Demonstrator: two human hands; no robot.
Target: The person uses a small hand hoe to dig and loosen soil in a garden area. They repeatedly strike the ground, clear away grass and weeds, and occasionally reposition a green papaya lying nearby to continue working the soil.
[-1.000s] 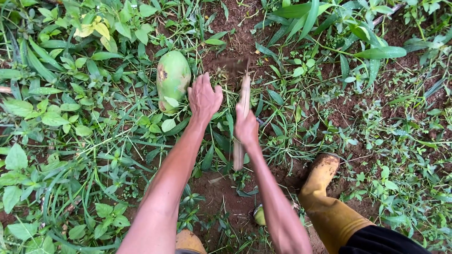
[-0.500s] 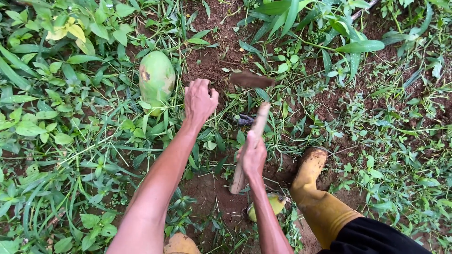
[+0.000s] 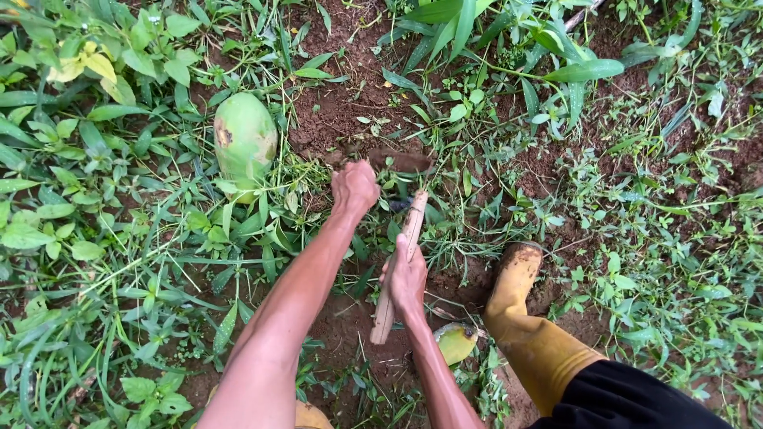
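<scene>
The tool's blade [image 3: 405, 163] is half sunk in soil, and a small green fruit [image 3: 456, 342] hides behind the right forearm.

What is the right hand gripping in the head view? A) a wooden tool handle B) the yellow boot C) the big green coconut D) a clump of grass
A: the right hand is wrapped around a wooden handle angled toward the soil, while the green coconut lies apart in the grass beyond the left hand, and the yellow boot stands to the side, untouched.
</scene>
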